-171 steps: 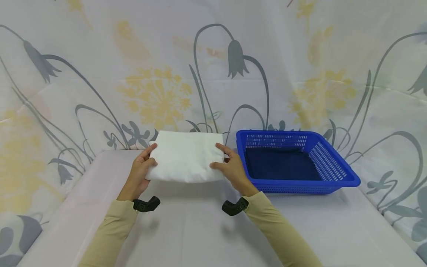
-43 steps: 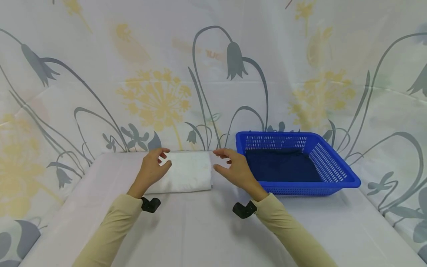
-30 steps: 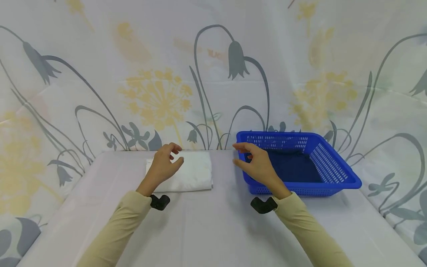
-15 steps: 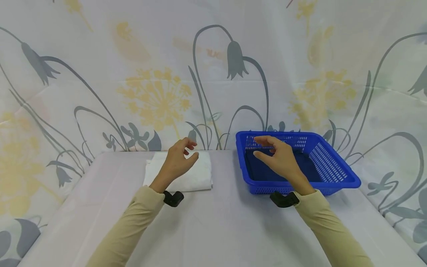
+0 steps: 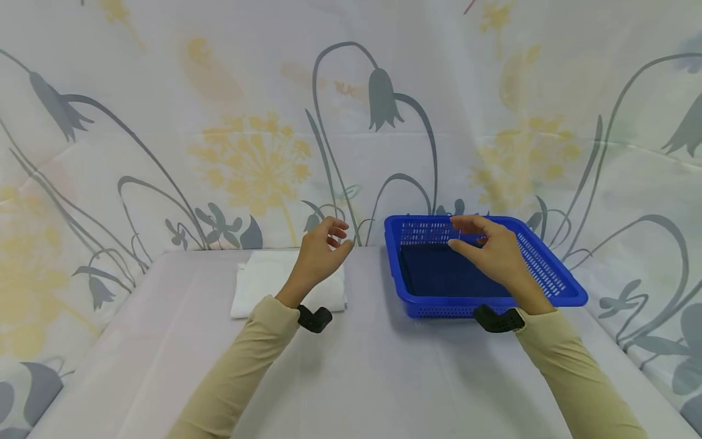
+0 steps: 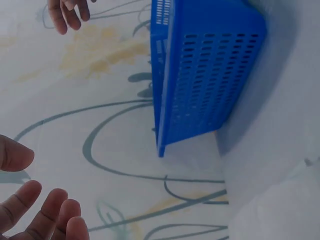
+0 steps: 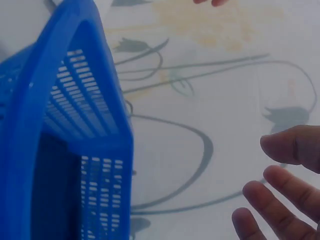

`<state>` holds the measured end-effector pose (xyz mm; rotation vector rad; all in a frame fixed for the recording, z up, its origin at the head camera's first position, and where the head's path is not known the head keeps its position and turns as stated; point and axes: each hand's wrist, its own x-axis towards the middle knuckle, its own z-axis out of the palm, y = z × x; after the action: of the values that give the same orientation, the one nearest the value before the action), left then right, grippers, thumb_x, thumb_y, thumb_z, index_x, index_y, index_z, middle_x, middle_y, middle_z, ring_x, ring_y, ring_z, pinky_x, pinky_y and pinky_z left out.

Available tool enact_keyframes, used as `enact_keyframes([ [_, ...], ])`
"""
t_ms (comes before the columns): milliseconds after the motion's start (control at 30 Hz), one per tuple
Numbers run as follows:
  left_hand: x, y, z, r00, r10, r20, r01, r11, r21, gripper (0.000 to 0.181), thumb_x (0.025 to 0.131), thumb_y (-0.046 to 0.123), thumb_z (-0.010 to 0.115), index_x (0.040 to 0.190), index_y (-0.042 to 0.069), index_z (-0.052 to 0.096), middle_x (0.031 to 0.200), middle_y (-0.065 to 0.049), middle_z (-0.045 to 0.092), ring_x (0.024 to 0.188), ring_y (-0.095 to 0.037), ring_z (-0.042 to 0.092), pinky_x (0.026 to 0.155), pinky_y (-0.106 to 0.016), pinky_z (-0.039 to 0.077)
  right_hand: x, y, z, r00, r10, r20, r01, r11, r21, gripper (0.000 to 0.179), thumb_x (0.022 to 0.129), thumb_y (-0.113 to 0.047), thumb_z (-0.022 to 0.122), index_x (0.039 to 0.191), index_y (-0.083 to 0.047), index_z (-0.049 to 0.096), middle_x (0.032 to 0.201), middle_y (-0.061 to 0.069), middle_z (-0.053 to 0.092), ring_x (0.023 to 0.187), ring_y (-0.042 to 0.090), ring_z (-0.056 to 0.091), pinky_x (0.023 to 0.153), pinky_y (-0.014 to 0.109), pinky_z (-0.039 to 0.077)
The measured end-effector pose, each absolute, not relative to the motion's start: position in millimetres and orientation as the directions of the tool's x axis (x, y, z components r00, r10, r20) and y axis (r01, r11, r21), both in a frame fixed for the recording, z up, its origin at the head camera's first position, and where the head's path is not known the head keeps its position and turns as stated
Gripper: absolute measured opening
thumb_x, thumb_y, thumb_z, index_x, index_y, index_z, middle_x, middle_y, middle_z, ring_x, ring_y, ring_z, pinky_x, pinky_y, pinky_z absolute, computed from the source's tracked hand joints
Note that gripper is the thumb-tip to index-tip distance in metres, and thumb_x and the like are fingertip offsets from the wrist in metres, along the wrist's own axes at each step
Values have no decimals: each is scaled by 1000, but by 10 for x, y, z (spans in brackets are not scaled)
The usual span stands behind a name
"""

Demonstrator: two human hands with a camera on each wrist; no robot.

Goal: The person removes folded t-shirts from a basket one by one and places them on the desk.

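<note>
My left hand [image 5: 320,256] is raised over the right part of a folded white cloth [image 5: 263,280] on the table, its fingers loosely bent and holding nothing. My right hand [image 5: 496,253] hangs above a blue plastic basket [image 5: 439,302], thumb and fingers apart, with nothing between them. Inside the basket lies a dark navy folded cloth [image 5: 430,271], partly covered by the right hand in the head view. The left wrist view shows the basket's slotted side [image 6: 215,75] and a corner of the white cloth [image 6: 280,210]. In the right wrist view the basket's inside [image 7: 85,105] appears beside the fingers [image 7: 270,200].
A white cover spreads over the table [image 5: 384,378]. Behind it hangs a curtain [image 5: 351,122] printed with grey and yellow flowers. Black wrist cameras [image 5: 315,319] sit at both sleeve cuffs.
Earlier both hands held the white cloth up; it now lies on the table, let go. Since then both hands have moved right, the right one from beside the basket to over it.
</note>
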<state>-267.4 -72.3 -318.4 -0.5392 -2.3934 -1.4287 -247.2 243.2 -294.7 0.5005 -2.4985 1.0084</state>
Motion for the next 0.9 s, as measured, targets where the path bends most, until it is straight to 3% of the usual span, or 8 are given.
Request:
enact_keyframes([
  [167, -2699, -548, -3129, -899, 142, 414, 436, 380, 816, 27, 87, 12, 63, 113, 5, 61, 103, -12, 65, 85, -24, 62, 67, -35, 51, -2461, 2598, -2852, -874, -130, 469, -424, 674, -604, 40, 92, -24, 69, 128, -6, 61, 121, 16, 63, 111, 32, 57, 82, 32, 44],
  [267, -2718, -442, -3101, -902, 135, 409, 429, 360, 828, 26, 87, 12, 64, 112, 5, 62, 101, -11, 66, 85, -24, 62, 68, -34, 51, -2469, 2702, -2816, -888, -100, 449, -396, 662, -636, 42, 92, -25, 69, 129, -7, 61, 119, 11, 65, 109, 24, 57, 76, 23, 43],
  [533, -2770, -191, -3097, -927, 96, 363, 374, 309, 874, 26, 88, 13, 66, 113, 6, 63, 101, -9, 66, 88, -24, 61, 70, -34, 52, -2511, 2936, -2786, -923, -38, 382, -317, 640, -700, 48, 92, -34, 68, 132, -9, 58, 109, -17, 62, 103, 4, 54, 78, 19, 41],
  [767, -2810, -23, -3106, -964, 88, 251, 265, 221, 939, 31, 91, 18, 65, 118, 5, 60, 108, -11, 62, 95, -25, 60, 75, -35, 52, -2611, 3110, -2860, -942, -35, 334, -311, 468, -827, 37, 94, -21, 66, 130, -15, 59, 103, -20, 63, 100, 0, 56, 80, 13, 39],
  [900, -2841, 69, -3109, -976, 89, 200, 213, 181, 960, 32, 90, 18, 66, 119, 5, 58, 110, -11, 61, 97, -25, 59, 77, -35, 50, -2651, 3177, -2879, -963, -35, 267, -258, 404, -877, 34, 96, -24, 63, 130, -20, 58, 105, -19, 62, 103, 1, 54, 82, 16, 38],
])
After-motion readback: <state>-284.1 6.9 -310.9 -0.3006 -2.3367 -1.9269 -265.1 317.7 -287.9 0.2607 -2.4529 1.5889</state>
